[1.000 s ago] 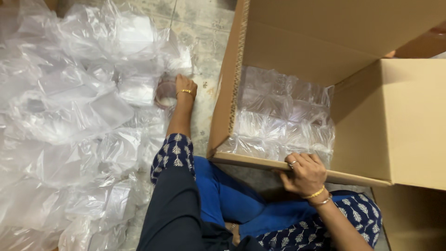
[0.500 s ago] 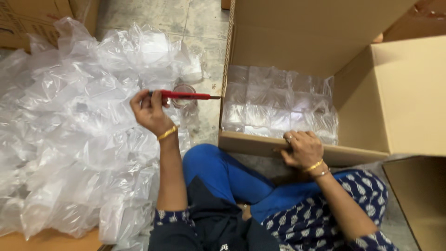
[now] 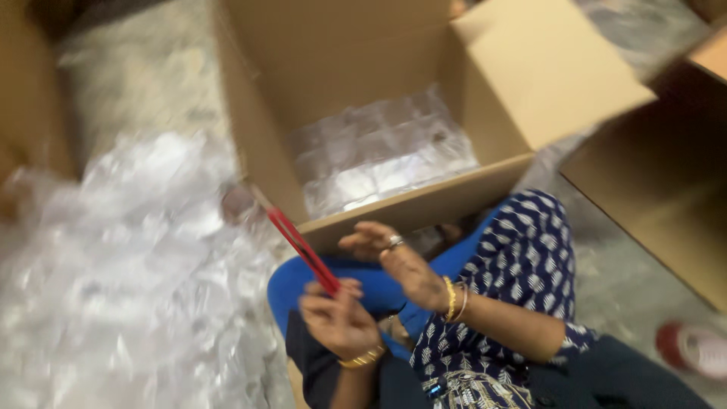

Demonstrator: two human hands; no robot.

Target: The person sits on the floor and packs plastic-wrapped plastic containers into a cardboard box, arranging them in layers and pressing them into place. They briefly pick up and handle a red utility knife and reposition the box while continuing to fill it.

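Observation:
My left hand (image 3: 337,318) grips a long thin red tool (image 3: 301,248) by its lower end, over my lap; the tool slants up to the left toward the box corner. My right hand (image 3: 394,257) hovers just right of it with fingers spread and holds nothing. Right behind both hands stands an open cardboard box (image 3: 424,204) with clear plastic packets (image 3: 382,155) packed across its bottom. The frame is blurred by motion.
A big heap of clear plastic bags (image 3: 129,280) covers the floor at left. A second cardboard box (image 3: 659,189) stands at right, and a red and white object (image 3: 693,350) lies on the floor at lower right.
My left hand has carried the red tool from over the bag heap back to my lap. My right hand has lifted off the box's front edge. The view has swung and tilted.

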